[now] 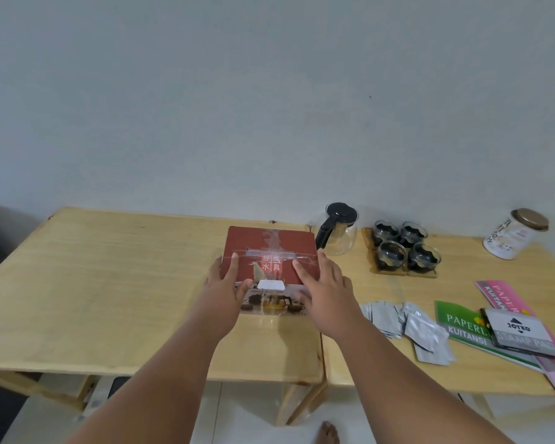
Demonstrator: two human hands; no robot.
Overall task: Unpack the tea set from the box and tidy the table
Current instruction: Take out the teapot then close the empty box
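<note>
A red box [271, 251] sits closed on the pale wooden table [109, 283], close to that table's right edge. Clear tape crosses its lid, and there are white characters printed at the middle. A white tab [271, 285] sits at the box's near top edge.

The left hand [225, 280] holds the box's near-left corner, with fingers laid up over the lid and the thumb pressed at the front edge. The right hand [324, 286] holds the near-right corner the same way, fingers spread flat on the lid and thumb against the printed front face. Both hands clamp the box between fingers and thumb.

Just right of the box and slightly behind it stands a glass teapot [337, 230] with a black lid and handle. Farther right of the box, four glass cups [404, 248] stand in a square on a wooden tray [404, 273]. Well right of the box, a jar [515, 233] with a gold lid stands near the wall.

To the near right of the box lie silver sachets [410, 325] in a loose heap. Beyond them are a green receipt book [462, 325], a stamp pad pack [519, 328] lying on it, and a pink book [507, 293].
</note>
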